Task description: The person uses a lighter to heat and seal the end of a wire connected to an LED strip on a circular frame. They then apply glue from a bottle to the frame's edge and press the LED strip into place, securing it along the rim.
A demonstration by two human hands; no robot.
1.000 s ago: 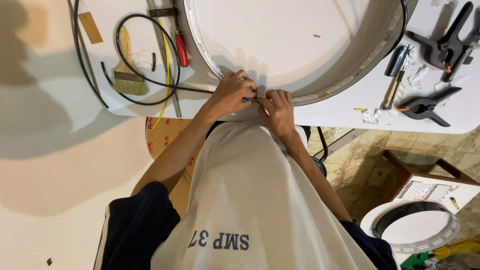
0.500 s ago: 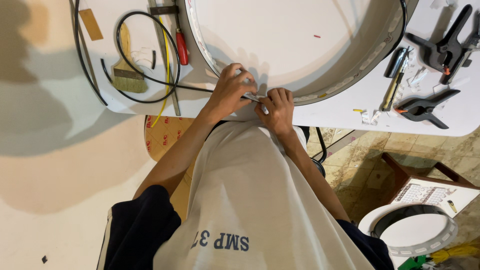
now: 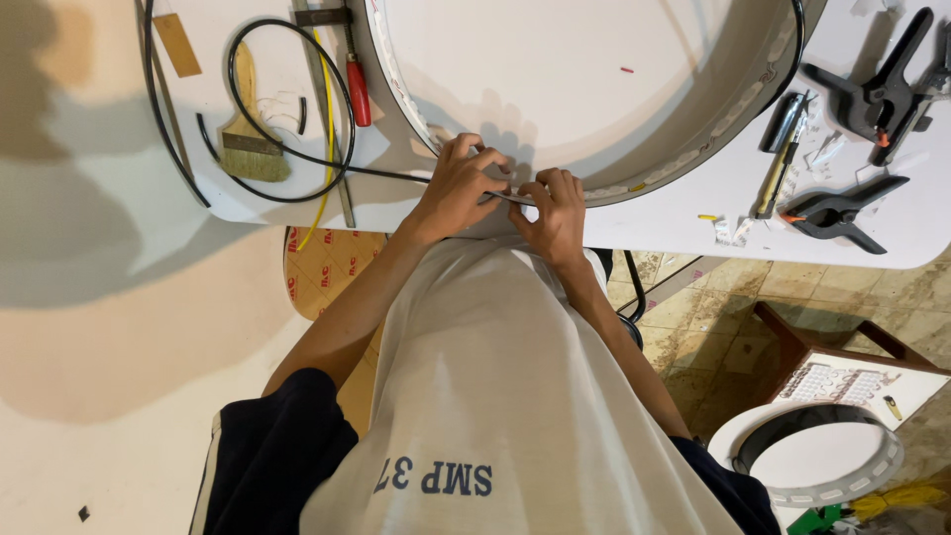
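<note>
Both hands (image 3: 510, 198) barely shifted, pinching one strip (image 3: 507, 198) on one round frame (image 3: 693, 159).

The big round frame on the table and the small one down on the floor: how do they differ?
The big round frame fills much of the white table; the small round frame looks far smaller and sits low by the tiled floor. The left hand and right hand press on the big frame's rim; nothing touches the small one. The big frame runs past the picture's top edge; the small one shows nearly whole. Both are white, with a raised rim.
</note>
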